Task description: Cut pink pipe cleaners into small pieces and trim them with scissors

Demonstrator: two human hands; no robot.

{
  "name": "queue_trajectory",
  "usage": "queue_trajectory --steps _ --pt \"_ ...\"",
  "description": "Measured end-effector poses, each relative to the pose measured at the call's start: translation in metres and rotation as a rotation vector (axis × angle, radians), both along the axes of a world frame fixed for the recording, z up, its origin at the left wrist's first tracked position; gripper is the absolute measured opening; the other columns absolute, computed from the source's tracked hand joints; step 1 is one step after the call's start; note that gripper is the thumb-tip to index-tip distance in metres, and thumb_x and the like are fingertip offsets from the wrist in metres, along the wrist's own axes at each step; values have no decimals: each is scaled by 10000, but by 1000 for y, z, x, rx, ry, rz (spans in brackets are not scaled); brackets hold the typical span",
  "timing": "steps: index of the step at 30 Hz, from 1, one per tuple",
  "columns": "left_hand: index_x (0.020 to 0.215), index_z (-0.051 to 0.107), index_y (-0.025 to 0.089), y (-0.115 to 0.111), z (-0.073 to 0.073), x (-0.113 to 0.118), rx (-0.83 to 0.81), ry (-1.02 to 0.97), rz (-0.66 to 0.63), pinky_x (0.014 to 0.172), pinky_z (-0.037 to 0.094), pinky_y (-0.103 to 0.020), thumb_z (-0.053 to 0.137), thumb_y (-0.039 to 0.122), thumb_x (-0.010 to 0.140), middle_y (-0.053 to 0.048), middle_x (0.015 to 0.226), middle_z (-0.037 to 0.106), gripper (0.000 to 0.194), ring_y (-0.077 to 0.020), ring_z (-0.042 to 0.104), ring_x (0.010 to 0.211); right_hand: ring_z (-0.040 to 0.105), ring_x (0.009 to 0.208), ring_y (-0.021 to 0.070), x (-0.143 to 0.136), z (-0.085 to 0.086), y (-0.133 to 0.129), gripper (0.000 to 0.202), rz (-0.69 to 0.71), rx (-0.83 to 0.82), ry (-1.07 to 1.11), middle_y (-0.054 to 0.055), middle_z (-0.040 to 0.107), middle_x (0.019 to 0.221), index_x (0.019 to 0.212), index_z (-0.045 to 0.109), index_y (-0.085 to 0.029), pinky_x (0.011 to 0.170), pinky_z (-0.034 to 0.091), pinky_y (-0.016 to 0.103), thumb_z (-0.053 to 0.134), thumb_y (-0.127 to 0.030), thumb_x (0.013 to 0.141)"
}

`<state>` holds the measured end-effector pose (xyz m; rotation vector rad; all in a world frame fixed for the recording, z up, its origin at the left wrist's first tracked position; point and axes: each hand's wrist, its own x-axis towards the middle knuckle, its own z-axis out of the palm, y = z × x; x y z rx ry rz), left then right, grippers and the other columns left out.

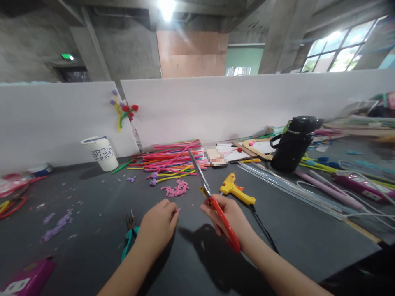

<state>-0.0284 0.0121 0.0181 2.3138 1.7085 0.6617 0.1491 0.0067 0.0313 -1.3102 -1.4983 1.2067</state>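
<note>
My right hand [231, 216] is wrapped round a pair of scissors [224, 222] with red handles. Their blades slant up and away to the left and look closed together. Over the dark table, my left hand [160, 224] has its fingers curled in. A hint of pink shows at its fingertips, too small to name. Just beyond it lies a small heap of cut pink pipe cleaner pieces [175, 188]. Teal-handled pliers [129, 236] lie left of my left wrist. A yellow glue gun [237, 190] rests beyond my right hand, its black cord trailing toward me.
Long pipe cleaners [169, 158] are piled against the white partition [191, 111]. A white cup [100, 154] stands at left, a black jug [293, 144] at right. Clear glue sticks [286, 187] and a purple power strip [361, 186] lie right. Purple scraps [58, 226] lie left.
</note>
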Motion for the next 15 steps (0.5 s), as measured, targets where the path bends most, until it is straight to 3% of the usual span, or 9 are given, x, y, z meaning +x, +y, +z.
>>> queue_trajectory --steps 2,8,11,15 --pt "639 542 187 8 -6 -3 -31 170 18 575 309 -245 406 217 773 -22 673 499 193 -152 484 628 331 261 46 2 -3 4 208 -7 11 -19 -114 328 349 606 397 -194 286 242 151 508 -341 703" --pt "801 567 180 21 -17 -2 -65 180 12 631 345 -221 425 130 734 -25 747 538 165 -136 506 685 348 282 47 3 -10 10 211 0 60 -50 -107 330 372 584 388 -191 320 254 161 518 -316 693" --pt "843 573 178 22 -8 -10 -89 160 34 631 357 -215 418 137 735 -24 760 559 193 -129 522 687 342 291 46 5 -8 9 195 0 73 -52 -106 333 376 587 396 -188 332 249 165 523 -297 687" --pt "647 566 172 25 13 -21 -82 168 73 588 350 -254 363 257 785 -38 684 552 260 -160 518 642 336 298 47 11 -6 8 182 -10 85 -51 -106 322 372 587 392 -189 346 247 170 499 -287 697"
